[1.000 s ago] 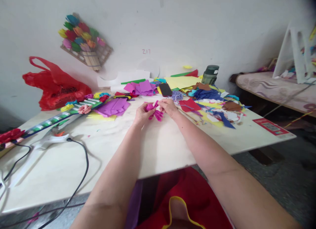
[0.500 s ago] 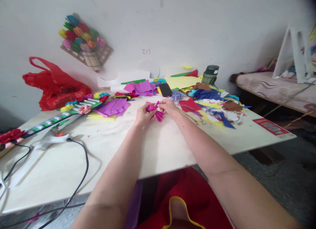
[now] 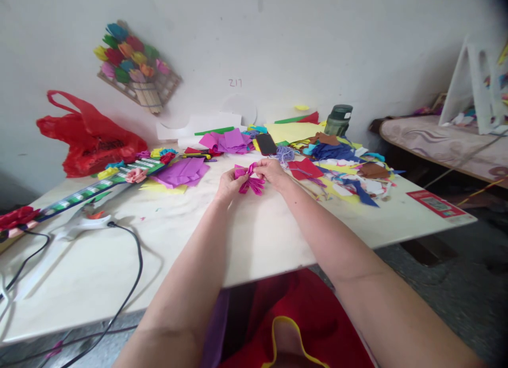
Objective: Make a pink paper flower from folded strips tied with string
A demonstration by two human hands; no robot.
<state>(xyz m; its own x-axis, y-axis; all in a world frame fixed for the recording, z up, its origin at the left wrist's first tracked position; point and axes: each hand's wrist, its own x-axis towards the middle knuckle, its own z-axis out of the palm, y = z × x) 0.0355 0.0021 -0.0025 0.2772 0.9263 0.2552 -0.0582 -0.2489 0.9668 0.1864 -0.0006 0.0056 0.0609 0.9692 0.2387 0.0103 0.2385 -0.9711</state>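
Pinching pink paper flower (image 3: 250, 181) between left hand (image 3: 227, 185) and right hand (image 3: 272, 172), both hands closed on it

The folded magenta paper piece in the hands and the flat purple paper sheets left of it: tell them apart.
The folded magenta paper piece is pleated into fanned loops; the flat purple paper sheets are unfolded. The magenta piece is pinched by the left hand and right hand; the purple sheets lie untouched on the table. Both are craft paper.
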